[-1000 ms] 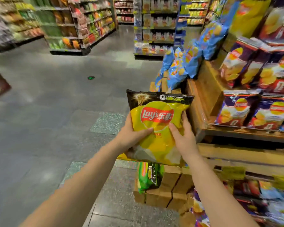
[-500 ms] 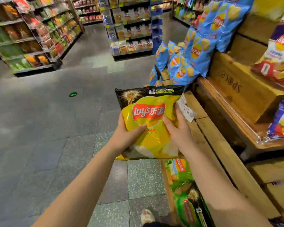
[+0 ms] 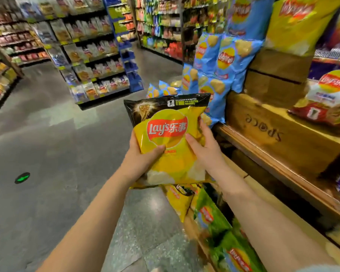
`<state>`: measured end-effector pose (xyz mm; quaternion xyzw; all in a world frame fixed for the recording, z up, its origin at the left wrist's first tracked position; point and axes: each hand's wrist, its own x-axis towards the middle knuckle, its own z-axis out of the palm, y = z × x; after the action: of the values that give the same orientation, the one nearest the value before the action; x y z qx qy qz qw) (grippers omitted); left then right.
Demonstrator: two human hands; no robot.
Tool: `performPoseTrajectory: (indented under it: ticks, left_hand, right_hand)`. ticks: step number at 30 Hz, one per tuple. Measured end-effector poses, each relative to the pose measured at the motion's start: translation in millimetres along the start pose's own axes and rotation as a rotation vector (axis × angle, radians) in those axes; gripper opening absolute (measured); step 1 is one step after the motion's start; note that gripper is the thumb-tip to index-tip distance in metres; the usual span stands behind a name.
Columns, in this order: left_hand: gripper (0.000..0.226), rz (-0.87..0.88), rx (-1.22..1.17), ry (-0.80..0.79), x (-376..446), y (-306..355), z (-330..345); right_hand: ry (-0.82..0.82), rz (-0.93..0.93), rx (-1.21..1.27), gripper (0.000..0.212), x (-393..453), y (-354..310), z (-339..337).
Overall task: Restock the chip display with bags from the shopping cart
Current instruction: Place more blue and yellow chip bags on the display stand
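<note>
I hold a yellow Lay's chip bag point(image 3: 168, 138) with a black top upright in front of me. My left hand point(image 3: 140, 160) grips its lower left side, thumb on the front. My right hand point(image 3: 205, 148) grips its right edge. The wooden chip display point(image 3: 279, 134) stands to my right, with blue bags point(image 3: 222, 61) leaning along its far end. Under the held bag, another yellow bag point(image 3: 180, 203) and green bags point(image 3: 218, 222) lie on the display's lowest tier. No shopping cart is in view.
Grey tiled aisle floor point(image 3: 57, 144) spreads to the left, with a green floor marker point(image 3: 22, 177). Snack shelves point(image 3: 90, 61) line the back and left. A red and white bag point(image 3: 326, 101) lies on the upper wooden crate, and large yellow bags point(image 3: 294, 22) stand above.
My view has turned left along the display and moved closer to the blue bags. The yellow bag stays in both hands, held at the same height.
</note>
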<state>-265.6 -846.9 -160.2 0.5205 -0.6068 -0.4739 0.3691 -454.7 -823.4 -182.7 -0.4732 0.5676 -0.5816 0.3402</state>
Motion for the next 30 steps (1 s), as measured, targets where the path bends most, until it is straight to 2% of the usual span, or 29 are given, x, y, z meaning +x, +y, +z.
performPoseTrajectory:
  ticks: [3,6,7,10,13,16,18,21,25,30]
  left_hand:
    - [0.108,0.094,0.003,-0.096,64.8,2.8,1.6]
    - [0.088,0.188,0.001,-0.202,121.1,17.7,11.8]
    - [0.088,0.225,0.006,-0.239,138.6,22.1,17.0]
    - [0.084,0.356,-0.002,-0.372,187.1,47.6,49.7]
    - [0.094,0.439,0.035,-0.528,232.1,79.6,103.7]
    - [0.101,0.5,0.036,-0.656,269.2,104.7,160.6]
    - [0.1,0.506,0.056,-0.689,290.0,118.7,194.9]
    - [0.087,0.494,0.093,-0.695,322.3,130.0,244.9]
    - [0.074,0.47,0.097,-0.7,362.2,140.3,295.0]
    - [0.076,0.421,0.053,-0.674,388.7,137.9,328.2]
  right_hand:
    - [0.105,-0.023,-0.033,0.065,41.4,2.9,5.7]
    - [0.229,0.004,-0.014,0.06,72.3,0.3,1.7]
    - [0.27,0.016,-0.023,0.06,78.7,-2.2,-0.9]
    - [0.412,0.056,-0.189,0.076,104.4,1.2,-25.3]
    - [0.572,0.133,-0.269,0.08,130.1,-1.9,-73.0]
    - [0.648,0.131,-0.31,0.09,153.4,-6.7,-123.5]
    - [0.683,0.128,-0.281,0.093,170.6,-5.6,-147.2]
    - [0.722,0.073,-0.264,0.086,199.0,0.1,-175.6]
    - [0.766,0.038,-0.305,0.09,232.9,2.1,-202.4]
    - [0.769,0.106,-0.35,0.091,260.4,28.9,-218.3]
